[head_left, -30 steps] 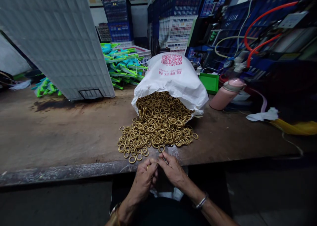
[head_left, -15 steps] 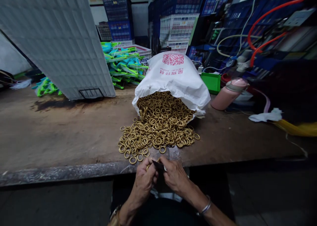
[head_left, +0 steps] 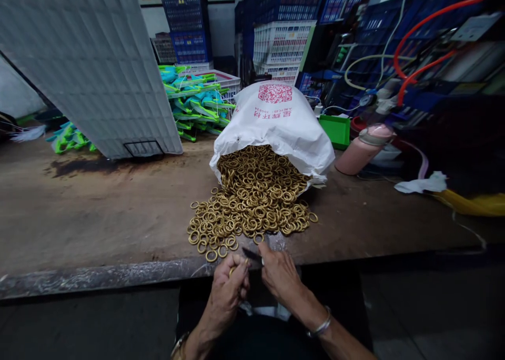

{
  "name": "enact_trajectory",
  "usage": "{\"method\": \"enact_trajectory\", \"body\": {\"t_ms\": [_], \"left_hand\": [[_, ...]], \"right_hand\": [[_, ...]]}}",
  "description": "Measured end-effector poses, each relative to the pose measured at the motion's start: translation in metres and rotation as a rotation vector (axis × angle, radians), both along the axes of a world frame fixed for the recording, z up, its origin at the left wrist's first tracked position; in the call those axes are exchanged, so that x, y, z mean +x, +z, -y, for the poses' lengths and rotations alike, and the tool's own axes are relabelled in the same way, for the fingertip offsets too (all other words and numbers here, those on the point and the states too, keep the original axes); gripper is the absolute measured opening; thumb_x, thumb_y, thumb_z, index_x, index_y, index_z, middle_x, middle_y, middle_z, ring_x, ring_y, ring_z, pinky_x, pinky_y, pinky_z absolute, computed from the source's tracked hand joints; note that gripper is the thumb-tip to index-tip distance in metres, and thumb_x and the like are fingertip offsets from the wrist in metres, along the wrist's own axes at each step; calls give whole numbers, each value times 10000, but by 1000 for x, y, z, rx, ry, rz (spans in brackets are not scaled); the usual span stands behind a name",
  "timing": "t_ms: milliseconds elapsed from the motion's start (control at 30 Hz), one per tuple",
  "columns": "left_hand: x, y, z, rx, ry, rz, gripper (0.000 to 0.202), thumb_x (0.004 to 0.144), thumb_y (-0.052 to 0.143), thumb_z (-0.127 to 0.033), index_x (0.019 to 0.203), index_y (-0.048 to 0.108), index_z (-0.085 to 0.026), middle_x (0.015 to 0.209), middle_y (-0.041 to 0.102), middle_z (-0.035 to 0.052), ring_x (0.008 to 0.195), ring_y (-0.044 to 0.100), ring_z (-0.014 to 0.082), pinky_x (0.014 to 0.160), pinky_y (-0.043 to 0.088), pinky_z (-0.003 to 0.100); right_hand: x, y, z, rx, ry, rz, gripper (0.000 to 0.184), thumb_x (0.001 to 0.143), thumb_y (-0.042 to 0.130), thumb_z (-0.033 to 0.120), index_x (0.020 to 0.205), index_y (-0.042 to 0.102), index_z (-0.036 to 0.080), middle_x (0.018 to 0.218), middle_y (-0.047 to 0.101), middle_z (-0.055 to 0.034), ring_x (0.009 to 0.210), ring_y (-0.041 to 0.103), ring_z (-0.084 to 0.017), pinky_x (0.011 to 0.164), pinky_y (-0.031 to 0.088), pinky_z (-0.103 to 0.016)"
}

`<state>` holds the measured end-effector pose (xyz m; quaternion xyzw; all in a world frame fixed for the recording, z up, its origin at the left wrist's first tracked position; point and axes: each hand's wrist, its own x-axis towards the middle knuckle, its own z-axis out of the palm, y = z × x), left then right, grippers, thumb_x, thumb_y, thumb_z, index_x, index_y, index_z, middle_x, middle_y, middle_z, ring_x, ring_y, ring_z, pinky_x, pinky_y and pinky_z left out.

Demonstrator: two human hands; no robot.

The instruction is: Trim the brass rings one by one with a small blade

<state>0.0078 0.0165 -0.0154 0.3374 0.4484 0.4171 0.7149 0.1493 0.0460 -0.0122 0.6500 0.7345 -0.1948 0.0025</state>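
Note:
Gold-coloured rings (head_left: 256,213) spill in a heap from the mouth of a white sack (head_left: 276,121) with red print, which lies on the table. At the table's front edge, my left hand (head_left: 229,284) is closed on a gold ring (head_left: 232,270), partly hidden by the fingers. Just to its right, my right hand (head_left: 280,276) grips a knife, its dark blade (head_left: 250,253) pointing left towards the heap. The knife's handle is mostly covered by my fingers. My two hands are slightly apart.
A grey ribbed panel (head_left: 90,71) stands at the left on the table (head_left: 118,218). Behind are green and blue plastic pieces (head_left: 197,105) and stacked crates (head_left: 284,44). On the right are a pink bottle (head_left: 365,148), a green tray (head_left: 334,131) and an orange hose (head_left: 402,44).
My right hand has moved slightly up and the knife blade has come away from the ring in my left hand. The left hand has drawn a little left and down. The heap looks the same.

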Motion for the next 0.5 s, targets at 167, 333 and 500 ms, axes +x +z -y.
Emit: {"method": "enact_trajectory", "body": {"t_ms": [167, 333, 500], "left_hand": [[-4, 6, 6, -40, -21, 78, 287, 745, 575, -437, 756, 449, -179, 477, 410, -88, 352, 271, 19, 339, 171, 136], [-2, 2, 4, -46, 24, 58, 298, 742, 573, -449, 744, 442, -181, 482, 403, -91, 354, 277, 16, 339, 177, 128], [0, 2, 4, 10, 20, -69, 380, 693, 587, -512, 654, 406, -180, 462, 395, -89, 347, 271, 12, 340, 204, 132]], "right_hand": [[18, -6, -11, 133, -115, -204, 199, 725, 397, 78, 878, 492, 163, 688, 590, -34, 621, 529, -145, 566, 290, -238], [5, -6, -3, 40, -150, -801, 300, 873, 295, 391, 750, 481, 190, 574, 482, 35, 549, 463, -108, 543, 348, -211], [-10, -3, 9, -37, -42, -914, 366, 841, 349, 490, 736, 512, 179, 625, 491, 25, 607, 465, -113, 568, 356, -220]]}}
